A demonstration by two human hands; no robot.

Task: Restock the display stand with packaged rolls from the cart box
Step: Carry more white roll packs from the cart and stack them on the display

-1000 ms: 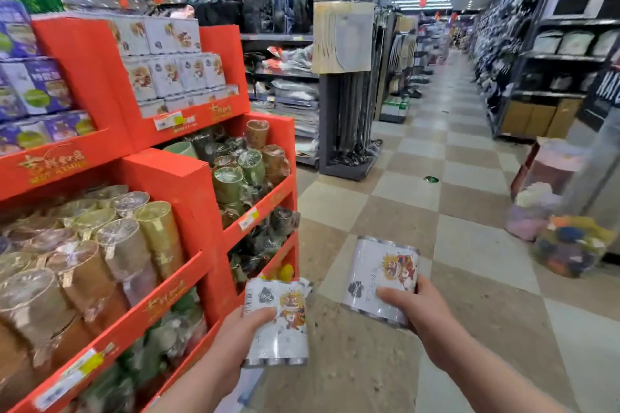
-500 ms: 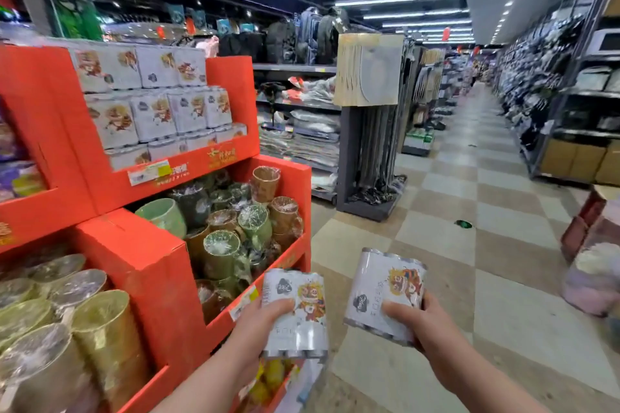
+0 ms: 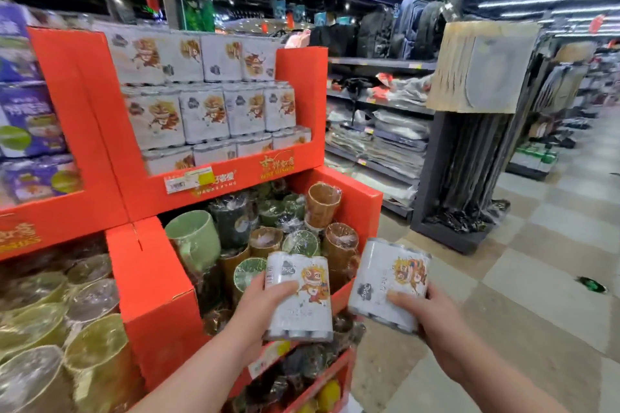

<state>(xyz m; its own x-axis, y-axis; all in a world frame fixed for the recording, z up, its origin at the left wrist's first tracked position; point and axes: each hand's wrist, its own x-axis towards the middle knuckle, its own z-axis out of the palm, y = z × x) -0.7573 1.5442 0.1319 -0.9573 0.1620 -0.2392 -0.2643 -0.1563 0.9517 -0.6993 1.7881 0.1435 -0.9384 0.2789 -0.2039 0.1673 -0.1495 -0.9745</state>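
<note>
My left hand (image 3: 260,303) grips a white pack of rolls (image 3: 302,305) printed with a cartoon lion, held upright in front of the red display stand (image 3: 218,178). My right hand (image 3: 426,310) grips a second pack of the same kind (image 3: 391,282), tilted slightly, just to the right of the first. The stand's top shelf holds stacked rows of matching white packs (image 3: 204,90). The cart box is out of view.
Wrapped mugs and cups (image 3: 268,228) fill the stand's middle shelf; gold-lidded cups (image 3: 50,318) fill the left section. Purple boxes (image 3: 23,117) stand at far left. A dark rack (image 3: 469,178) stands to the right, beside a tiled aisle (image 3: 536,261).
The view has risen and come closer to the stand, so its top shelf of white packs now shows large. Both hands still hold their packs, now higher, in front of the mug shelf.
</note>
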